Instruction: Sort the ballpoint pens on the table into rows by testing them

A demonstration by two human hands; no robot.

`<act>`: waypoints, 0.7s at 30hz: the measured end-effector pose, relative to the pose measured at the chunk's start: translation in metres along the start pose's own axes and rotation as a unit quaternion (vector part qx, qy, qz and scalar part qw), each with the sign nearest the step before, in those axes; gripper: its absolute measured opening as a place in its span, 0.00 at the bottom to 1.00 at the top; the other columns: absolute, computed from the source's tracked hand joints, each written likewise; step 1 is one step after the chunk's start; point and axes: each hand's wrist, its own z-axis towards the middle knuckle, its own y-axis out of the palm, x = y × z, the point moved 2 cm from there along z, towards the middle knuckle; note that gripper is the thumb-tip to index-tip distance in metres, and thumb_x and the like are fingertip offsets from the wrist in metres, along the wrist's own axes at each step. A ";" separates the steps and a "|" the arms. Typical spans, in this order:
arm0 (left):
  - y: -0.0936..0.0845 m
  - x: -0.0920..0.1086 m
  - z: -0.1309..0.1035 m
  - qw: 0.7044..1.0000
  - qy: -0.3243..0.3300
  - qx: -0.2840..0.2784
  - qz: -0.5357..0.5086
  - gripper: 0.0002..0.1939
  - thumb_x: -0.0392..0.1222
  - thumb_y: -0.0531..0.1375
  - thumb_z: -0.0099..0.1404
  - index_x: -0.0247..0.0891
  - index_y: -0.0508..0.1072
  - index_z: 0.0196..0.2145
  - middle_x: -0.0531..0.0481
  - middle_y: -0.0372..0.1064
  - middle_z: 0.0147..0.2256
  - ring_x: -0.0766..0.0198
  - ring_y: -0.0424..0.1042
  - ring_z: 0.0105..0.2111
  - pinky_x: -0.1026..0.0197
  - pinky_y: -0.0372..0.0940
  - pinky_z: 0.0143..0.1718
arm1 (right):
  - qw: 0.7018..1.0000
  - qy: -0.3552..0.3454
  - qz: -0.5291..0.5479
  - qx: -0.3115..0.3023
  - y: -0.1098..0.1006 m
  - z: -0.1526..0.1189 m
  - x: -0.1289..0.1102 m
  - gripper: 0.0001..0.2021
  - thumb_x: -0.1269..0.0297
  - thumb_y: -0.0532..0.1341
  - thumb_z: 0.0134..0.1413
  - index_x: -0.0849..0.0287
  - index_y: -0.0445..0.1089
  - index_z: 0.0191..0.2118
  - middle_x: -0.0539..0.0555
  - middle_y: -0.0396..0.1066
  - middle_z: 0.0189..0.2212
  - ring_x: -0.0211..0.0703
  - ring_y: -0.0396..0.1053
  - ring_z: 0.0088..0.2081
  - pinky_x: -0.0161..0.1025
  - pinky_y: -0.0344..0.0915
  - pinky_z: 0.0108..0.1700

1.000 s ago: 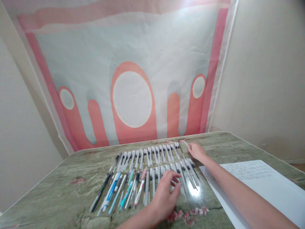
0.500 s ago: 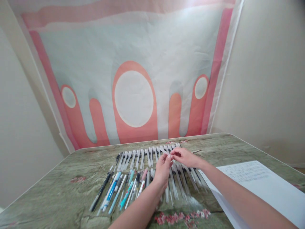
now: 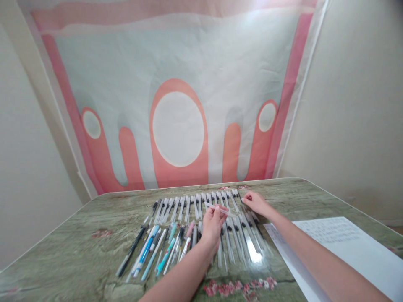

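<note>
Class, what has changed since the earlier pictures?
The left hand has moved forward and now holds a translucent tube. The right hand, earlier holding such a tube, came leftward alongside, then withdrew rightward without one. The coloured pens and paper stayed put.

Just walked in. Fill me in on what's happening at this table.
A person's left hand holds a slim, translucent whitish plastic tube above two rows of pens. The right hand is at the right end of the farther row of translucent pens with black parts; whether it grips anything is unclear. The nearer row has coloured pens on its left, including a mint-green pen. A white paper sheet with writing lies to the right.
</note>
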 end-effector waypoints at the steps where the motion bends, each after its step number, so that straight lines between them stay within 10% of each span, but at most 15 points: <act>1: 0.000 -0.001 0.000 1.000 -0.002 0.000 0.002 0.15 0.48 0.58 0.53 0.33 0.64 0.32 0.44 0.69 0.31 0.63 0.69 0.35 0.55 0.61 0.43 | 1.000 0.010 -0.010 0.002 0.003 0.001 0.005 0.12 0.59 0.53 0.47 0.62 0.66 0.26 0.52 0.69 0.22 0.38 0.64 0.24 0.33 0.57 0.27; 21: -0.002 -0.003 0.001 1.000 -0.017 0.015 -0.010 0.09 0.42 0.56 0.57 0.33 0.63 0.33 0.44 0.69 0.31 0.63 0.70 0.34 0.56 0.62 0.42 | 0.960 0.180 -0.213 -0.024 -0.007 0.000 0.035 0.16 0.60 0.51 0.51 0.65 0.71 0.33 0.68 0.70 0.36 0.56 0.68 0.39 0.45 0.60 0.36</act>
